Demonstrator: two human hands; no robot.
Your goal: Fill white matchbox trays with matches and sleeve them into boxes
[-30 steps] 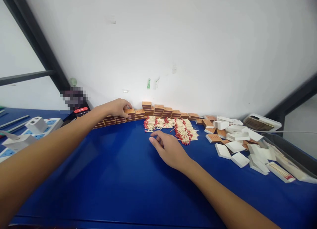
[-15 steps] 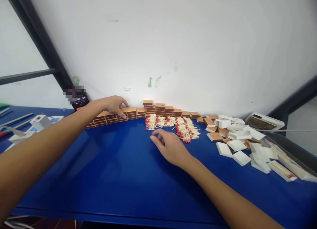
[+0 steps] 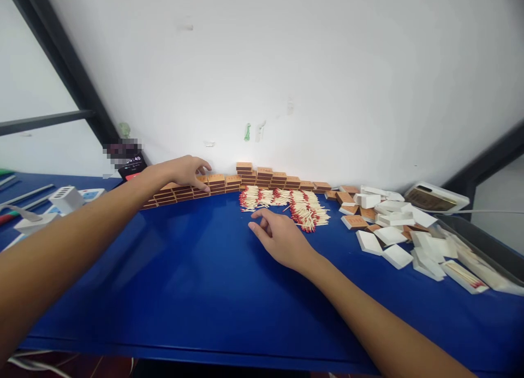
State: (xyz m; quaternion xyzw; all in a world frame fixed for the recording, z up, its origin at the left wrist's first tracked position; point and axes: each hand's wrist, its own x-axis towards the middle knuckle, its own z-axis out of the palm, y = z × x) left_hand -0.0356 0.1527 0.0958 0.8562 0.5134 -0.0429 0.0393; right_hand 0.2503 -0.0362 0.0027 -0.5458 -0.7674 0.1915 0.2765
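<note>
My left hand (image 3: 186,171) reaches to the far side of the blue table (image 3: 196,291) and rests its curled fingers on the row of stacked brown matchboxes (image 3: 229,183) along the wall. Whether those fingers grip a box I cannot make out. My right hand (image 3: 280,237) lies on the table just in front of a heap of red-tipped matches (image 3: 292,206), its fingers loosely bent and apart, holding nothing.
Loose white inner trays and brown sleeves (image 3: 393,228) are scattered at the right, beside a long tray (image 3: 487,261) and a white box (image 3: 436,199). A phone showing a timer (image 3: 131,167) leans on the wall. A power strip with plugs (image 3: 61,201) lies far left.
My left hand slid a little leftward along the top of the matchbox row. My right hand stayed by the matches. The camera shifted slightly.
</note>
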